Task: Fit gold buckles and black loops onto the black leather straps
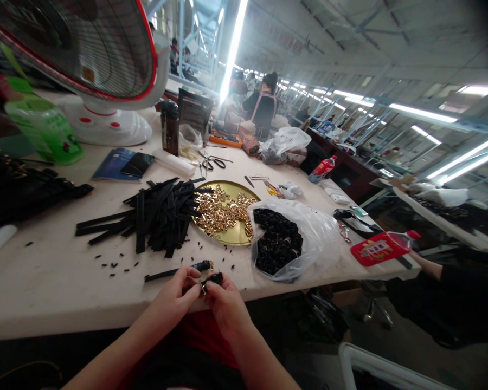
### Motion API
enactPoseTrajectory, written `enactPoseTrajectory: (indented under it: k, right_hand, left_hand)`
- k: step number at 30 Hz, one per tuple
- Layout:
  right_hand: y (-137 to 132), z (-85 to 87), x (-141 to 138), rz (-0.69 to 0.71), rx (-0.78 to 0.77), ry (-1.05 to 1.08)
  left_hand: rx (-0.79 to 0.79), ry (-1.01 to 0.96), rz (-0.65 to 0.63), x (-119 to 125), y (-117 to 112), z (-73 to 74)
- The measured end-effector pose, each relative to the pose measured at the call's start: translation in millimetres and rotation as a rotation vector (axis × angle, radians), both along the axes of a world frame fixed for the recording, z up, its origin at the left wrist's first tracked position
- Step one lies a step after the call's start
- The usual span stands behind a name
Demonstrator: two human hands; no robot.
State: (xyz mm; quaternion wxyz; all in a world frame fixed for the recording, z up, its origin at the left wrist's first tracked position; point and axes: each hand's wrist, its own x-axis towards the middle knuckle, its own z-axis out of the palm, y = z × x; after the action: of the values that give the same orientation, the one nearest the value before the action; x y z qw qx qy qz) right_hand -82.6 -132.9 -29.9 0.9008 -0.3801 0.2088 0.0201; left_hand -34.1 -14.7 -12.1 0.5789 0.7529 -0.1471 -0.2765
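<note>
Close together at the table's front edge, both my hands are closed around one small piece. My left hand [179, 295] pinches its gold metal buckle, though the fingertips partly cover it. In my right hand [229, 306], thumb and fingers grip the short black strap piece [215, 278] joined to the buckle. Just behind the hands lies a longer black strap [166, 273] with a gold fitting at its right end. Farther back are a heap of black strips [158, 214], a gold round tray [233, 238] of small gold buckles [215, 211], and a plastic bag [317, 238] full of small black parts [276, 246].
Tiny black bits [114, 265] are scattered at the left. A fan [109, 127], green jug [44, 127], phone [137, 164], scissors [213, 161] and dark bottle [169, 127] stand or lie farther back. A red bottle [376, 249] lies at the right edge; another person's arm [427, 265] is beyond.
</note>
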Motion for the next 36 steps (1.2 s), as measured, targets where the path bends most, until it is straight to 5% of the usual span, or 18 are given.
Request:
enactPoseTrajectory:
  k: [5, 10, 21, 29, 36]
  right_hand:
    - [3.2, -3.2, -2.1, -0.119, -0.143, -0.025]
    - [1.3, -5.7, -5.8, -0.127, -0.305, -0.072]
    - [-4.7, -1.7, -4.0, 0.072, 0.073, 0.037]
    - [1.9, -8.4, -5.2, -0.012, -0.195, -0.042]
    - [2.2, -17.3, -4.8, -0.009, -0.191, 0.005]
  left_hand:
    - [-0.057, 0.039, 0.059, -0.1, 2.0, -10.9]
    - [0.041, 0.098, -0.039, 4.3, 6.7, -15.4]
    - [0.074, -0.024, -0.146, 4.1, 15.0, -9.0]
    - [0.160, -0.074, -0.118, 6.8, 9.6, -18.2]
    - [0.468, -0.338, -0.047, 2.7, 9.2, -9.6]
